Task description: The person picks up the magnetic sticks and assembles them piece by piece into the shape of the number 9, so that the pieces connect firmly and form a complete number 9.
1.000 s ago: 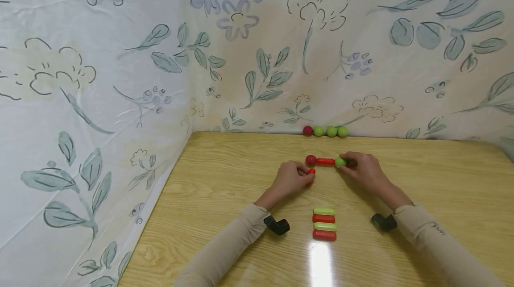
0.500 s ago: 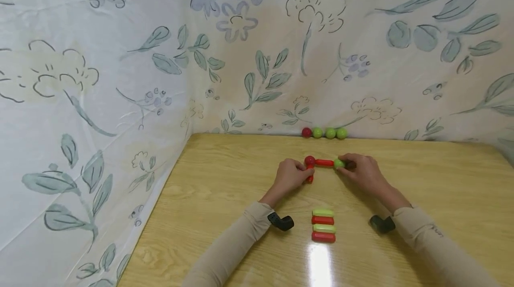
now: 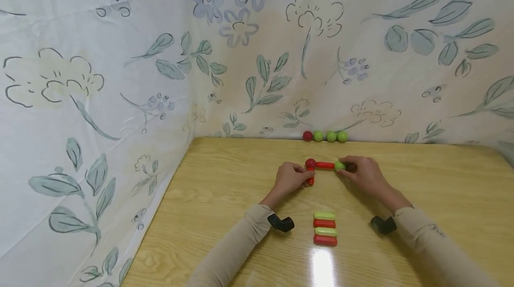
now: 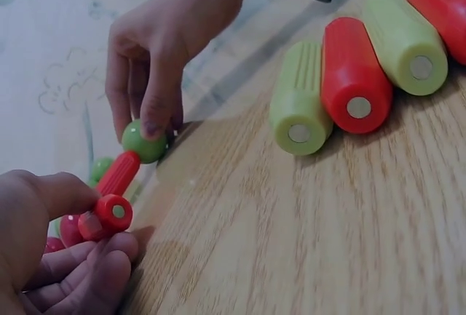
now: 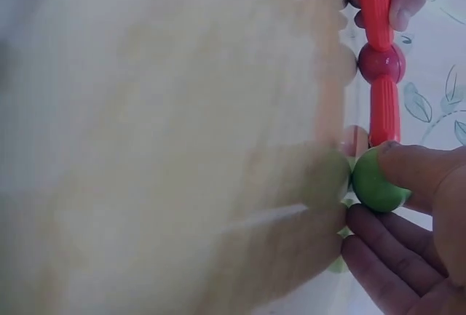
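On the wooden table (image 3: 225, 197) lies a small chain: a dark red ball (image 3: 309, 163), a red rod (image 3: 325, 165) and a green ball (image 3: 339, 166). My left hand (image 3: 290, 179) pinches a second red rod (image 3: 311, 175) (image 4: 107, 217) whose far end meets the dark red ball (image 5: 379, 62). My right hand (image 3: 362, 173) holds the green ball (image 5: 376, 180) (image 4: 143, 141) between thumb and fingers. The first red rod (image 5: 384, 110) runs straight between the two balls.
Four loose rods, green and red in turn (image 3: 325, 229) (image 4: 364, 75), lie side by side near me. A row of one red and three green balls (image 3: 325, 136) sits at the table's back edge against the flowered cloth wall (image 3: 120, 77). Black wrist mounts (image 3: 281, 223) rest by each sleeve.
My left hand has brought its red rod up from below the chain until its end meets the dark red ball. The right hand kept hold of the green ball.
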`<move>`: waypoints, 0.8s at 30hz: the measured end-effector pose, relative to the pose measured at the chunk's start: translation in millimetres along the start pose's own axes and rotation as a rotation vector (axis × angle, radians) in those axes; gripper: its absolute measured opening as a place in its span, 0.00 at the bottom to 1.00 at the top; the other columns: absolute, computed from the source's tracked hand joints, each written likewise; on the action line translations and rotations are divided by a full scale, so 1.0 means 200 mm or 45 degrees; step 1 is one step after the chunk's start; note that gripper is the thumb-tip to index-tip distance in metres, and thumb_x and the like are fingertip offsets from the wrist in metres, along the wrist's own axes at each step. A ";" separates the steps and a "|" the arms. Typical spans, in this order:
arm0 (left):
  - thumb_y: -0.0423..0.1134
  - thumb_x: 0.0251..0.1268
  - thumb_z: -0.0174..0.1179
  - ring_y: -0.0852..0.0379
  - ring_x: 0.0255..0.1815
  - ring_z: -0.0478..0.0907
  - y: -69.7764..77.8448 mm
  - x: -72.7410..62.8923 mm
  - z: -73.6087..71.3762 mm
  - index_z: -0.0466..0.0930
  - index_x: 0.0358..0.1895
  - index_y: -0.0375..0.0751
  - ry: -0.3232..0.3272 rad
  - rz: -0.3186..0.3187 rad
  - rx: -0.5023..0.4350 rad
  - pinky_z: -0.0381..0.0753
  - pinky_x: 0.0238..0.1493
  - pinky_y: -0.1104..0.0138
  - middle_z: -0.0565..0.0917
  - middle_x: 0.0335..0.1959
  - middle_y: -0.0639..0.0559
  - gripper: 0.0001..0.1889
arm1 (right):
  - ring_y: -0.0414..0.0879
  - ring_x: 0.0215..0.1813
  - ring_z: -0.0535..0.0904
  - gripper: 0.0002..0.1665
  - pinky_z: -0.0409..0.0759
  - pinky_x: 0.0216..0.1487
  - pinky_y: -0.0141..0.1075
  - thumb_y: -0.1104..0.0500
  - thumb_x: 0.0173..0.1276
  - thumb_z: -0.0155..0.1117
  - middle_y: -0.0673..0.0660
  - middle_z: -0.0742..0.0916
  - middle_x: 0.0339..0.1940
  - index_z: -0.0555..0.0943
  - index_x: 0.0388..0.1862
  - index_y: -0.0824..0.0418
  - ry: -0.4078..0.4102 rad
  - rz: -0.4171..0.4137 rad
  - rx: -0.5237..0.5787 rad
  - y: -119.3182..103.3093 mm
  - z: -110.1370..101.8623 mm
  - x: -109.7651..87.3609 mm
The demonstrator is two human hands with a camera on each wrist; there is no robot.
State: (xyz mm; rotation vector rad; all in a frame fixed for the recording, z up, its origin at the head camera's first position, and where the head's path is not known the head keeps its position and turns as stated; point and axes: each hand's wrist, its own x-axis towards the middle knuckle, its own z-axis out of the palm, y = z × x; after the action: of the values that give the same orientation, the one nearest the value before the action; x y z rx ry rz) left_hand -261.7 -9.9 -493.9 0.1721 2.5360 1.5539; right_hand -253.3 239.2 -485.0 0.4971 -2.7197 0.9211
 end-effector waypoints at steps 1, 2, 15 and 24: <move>0.46 0.62 0.71 0.62 0.14 0.79 0.00 0.00 0.00 0.86 0.24 0.46 0.002 -0.006 -0.010 0.75 0.17 0.72 0.82 0.13 0.56 0.12 | 0.51 0.37 0.85 0.19 0.82 0.40 0.49 0.62 0.62 0.75 0.61 0.89 0.40 0.85 0.50 0.69 -0.011 0.002 0.000 0.00 0.00 0.00; 0.46 0.61 0.71 0.62 0.14 0.79 0.00 -0.01 0.01 0.87 0.24 0.46 0.006 -0.010 -0.013 0.75 0.17 0.72 0.82 0.13 0.56 0.12 | 0.51 0.37 0.85 0.19 0.82 0.40 0.50 0.62 0.62 0.75 0.61 0.89 0.40 0.85 0.51 0.69 -0.024 0.005 -0.001 0.00 -0.01 0.00; 0.51 0.59 0.72 0.63 0.14 0.78 -0.01 0.00 0.00 0.88 0.23 0.48 0.040 -0.061 -0.027 0.74 0.17 0.73 0.83 0.14 0.56 0.13 | 0.56 0.39 0.87 0.22 0.83 0.44 0.54 0.61 0.65 0.73 0.66 0.88 0.44 0.83 0.55 0.70 -0.095 0.051 0.019 0.00 -0.01 0.04; 0.52 0.57 0.73 0.63 0.14 0.75 0.01 0.00 0.00 0.87 0.20 0.49 0.078 -0.110 -0.016 0.73 0.17 0.73 0.82 0.14 0.58 0.15 | 0.63 0.43 0.86 0.29 0.83 0.44 0.57 0.61 0.64 0.74 0.73 0.84 0.52 0.78 0.60 0.73 -0.024 0.051 0.031 -0.07 -0.02 0.01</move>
State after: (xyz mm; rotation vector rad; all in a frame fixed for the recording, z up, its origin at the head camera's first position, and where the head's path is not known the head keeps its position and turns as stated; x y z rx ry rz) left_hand -262.4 -8.0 -492.2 0.0136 2.5427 1.5652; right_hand -249.7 231.0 -474.7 0.4597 -2.7479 0.9651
